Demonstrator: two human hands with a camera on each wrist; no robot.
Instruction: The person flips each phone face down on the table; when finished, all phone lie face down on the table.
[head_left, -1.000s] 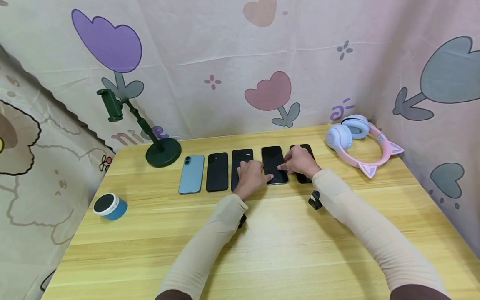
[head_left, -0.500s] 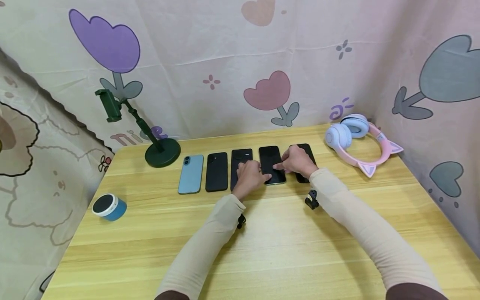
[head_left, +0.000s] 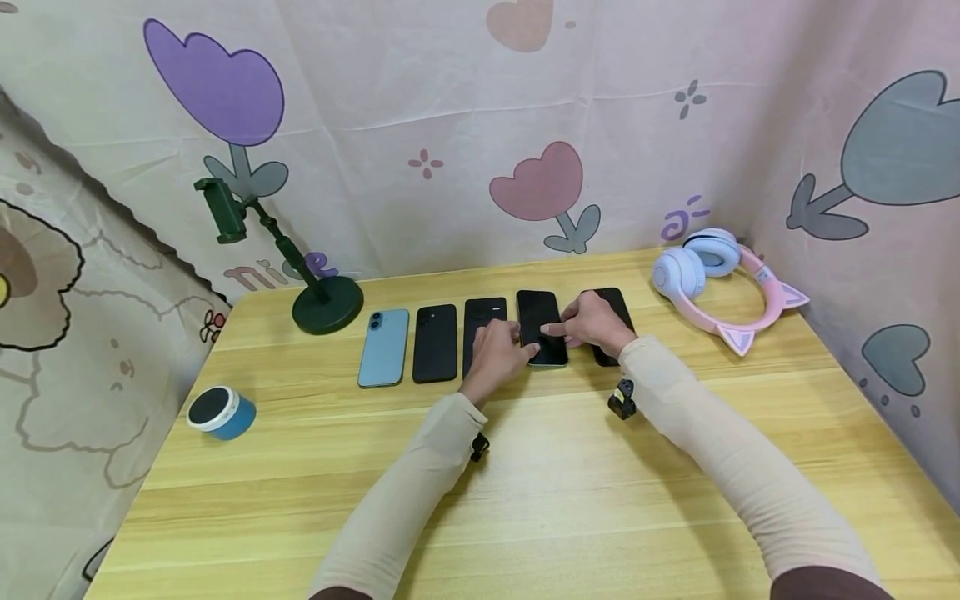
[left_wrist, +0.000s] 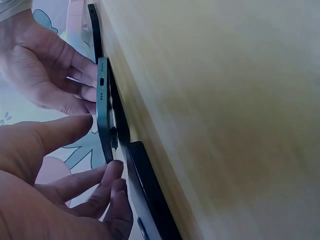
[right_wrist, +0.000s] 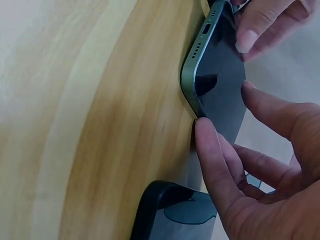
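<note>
Five phones lie in a row on the wooden table (head_left: 570, 492). The fourth is a green-edged phone (head_left: 542, 321), screen up. My left hand (head_left: 517, 343) and right hand (head_left: 558, 329) both hold its near end. In the left wrist view the green-edged phone (left_wrist: 102, 100) stands tipped off the wood, between my left hand's (left_wrist: 102, 145) thumb and fingertips. In the right wrist view my right hand (right_wrist: 225, 107) has its thumb at the corner of the green-edged phone (right_wrist: 220, 65) and a finger over the glass. A black phone (head_left: 618, 307) lies partly under my right hand.
Left of the hands lie a blue phone (head_left: 382, 347) and two black phones (head_left: 434, 342). A dark green phone stand (head_left: 326, 304) is at the back left and a small blue speaker (head_left: 221, 412) near the left edge. Pink cat-ear headphones (head_left: 716, 279) sit back right. Printed cloth walls the table.
The green-edged phone has shifted a little to the left, towards the neighbouring black phone. Both hands have closed in round its near end.
</note>
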